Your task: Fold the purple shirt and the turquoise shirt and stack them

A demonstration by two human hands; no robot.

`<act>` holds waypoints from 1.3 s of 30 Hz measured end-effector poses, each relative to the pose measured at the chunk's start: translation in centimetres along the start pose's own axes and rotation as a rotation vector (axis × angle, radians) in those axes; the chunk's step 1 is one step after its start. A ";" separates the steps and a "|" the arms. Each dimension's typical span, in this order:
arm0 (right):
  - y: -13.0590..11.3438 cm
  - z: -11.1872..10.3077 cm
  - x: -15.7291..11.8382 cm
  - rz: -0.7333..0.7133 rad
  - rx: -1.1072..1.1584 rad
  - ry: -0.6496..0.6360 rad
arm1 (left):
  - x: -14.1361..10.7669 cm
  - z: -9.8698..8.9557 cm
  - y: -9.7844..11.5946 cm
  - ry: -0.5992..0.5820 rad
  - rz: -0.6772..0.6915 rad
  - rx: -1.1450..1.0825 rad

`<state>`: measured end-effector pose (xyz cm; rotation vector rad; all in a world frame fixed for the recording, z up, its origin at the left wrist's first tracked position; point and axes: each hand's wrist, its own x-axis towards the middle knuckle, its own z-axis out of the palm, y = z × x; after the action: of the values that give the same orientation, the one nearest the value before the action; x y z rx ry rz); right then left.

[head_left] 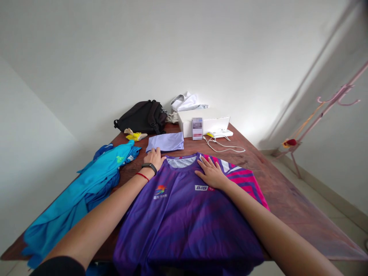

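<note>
You're resting your right hand (213, 173) wide on the purple shirt (186, 218), flatness likely smoothing it best; whether your left hand (154, 158) is gripping, I can't tell.

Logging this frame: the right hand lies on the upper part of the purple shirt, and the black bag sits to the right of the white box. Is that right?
One slip: the head view shows the black bag to the left of the white box. The right hand does lie on the purple shirt.

Smooth, faintly shiny cloth shirt (186, 218); glossy wood table (296, 214); matt fabric backpack (135, 117).
</note>
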<state>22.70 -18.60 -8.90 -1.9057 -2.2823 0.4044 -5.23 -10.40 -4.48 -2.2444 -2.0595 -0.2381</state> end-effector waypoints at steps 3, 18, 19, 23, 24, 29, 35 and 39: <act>-0.3 0.1 0.0 0.005 -0.017 0.043 | -2.7 -0.6 1.4 0.027 0.147 0.010; -1.2 0.7 0.1 -0.027 -0.025 0.081 | -5.2 4.5 2.6 -0.116 0.141 -0.037; -1.2 0.7 0.1 -0.026 -0.027 0.079 | -4.9 4.4 2.5 -0.116 0.127 -0.041; -1.2 0.6 0.1 -0.030 -0.024 0.063 | -4.1 4.2 2.4 -0.126 0.119 -0.047; -1.2 0.6 0.1 -0.032 -0.022 0.061 | -3.9 4.2 2.3 -0.128 0.121 -0.043; -1.3 0.4 -0.1 -0.034 -0.013 0.078 | -3.7 4.2 2.2 -0.131 0.140 -0.020; -1.3 0.4 -0.1 -0.033 -0.016 0.067 | -3.7 4.3 2.2 -0.135 0.138 -0.010; -1.3 0.5 0.0 -0.033 -0.016 0.071 | -3.7 4.4 2.2 -0.139 0.136 -0.013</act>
<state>21.31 -18.84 -8.98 -1.8563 -2.2749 0.3108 -3.13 -13.43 -9.40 -2.4619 -1.9605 -0.0876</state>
